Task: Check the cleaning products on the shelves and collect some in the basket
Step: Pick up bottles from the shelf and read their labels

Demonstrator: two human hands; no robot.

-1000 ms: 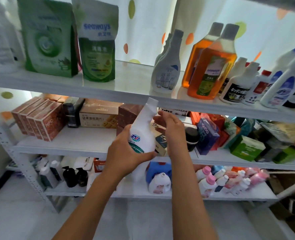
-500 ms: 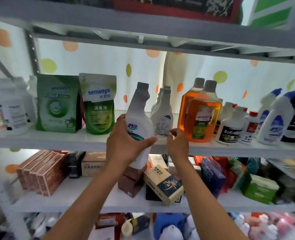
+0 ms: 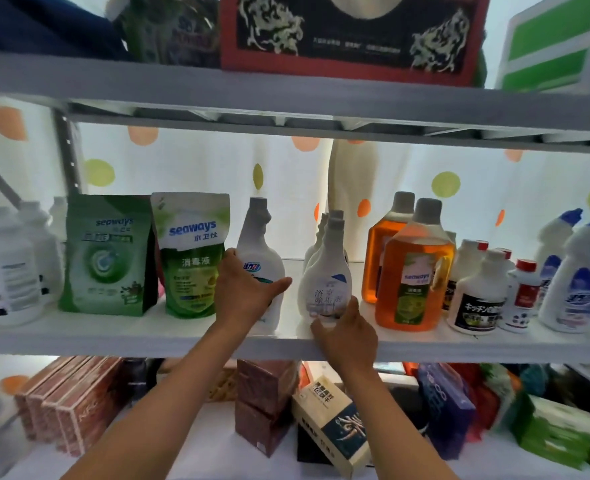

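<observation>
Checking step: left hand [image 3: 243, 294] fingers wrap the bottle [image 3: 259, 258] standing on the shelf [image 3: 148, 332], right hand [image 3: 347, 336] fingers curl at the spray bottle [image 3: 328, 282] at 3 o'clock; next, probably lift it.

Strong daylight comes through the dotted curtain [image 3: 189, 161] behind the middle shelf [image 3: 148, 332], washing the board white with glare (the bottles' fronts stay shaded). Edges bend and smear; the bottom shelf's boxes [image 3: 68, 407] sit dimmer and soft.
</observation>
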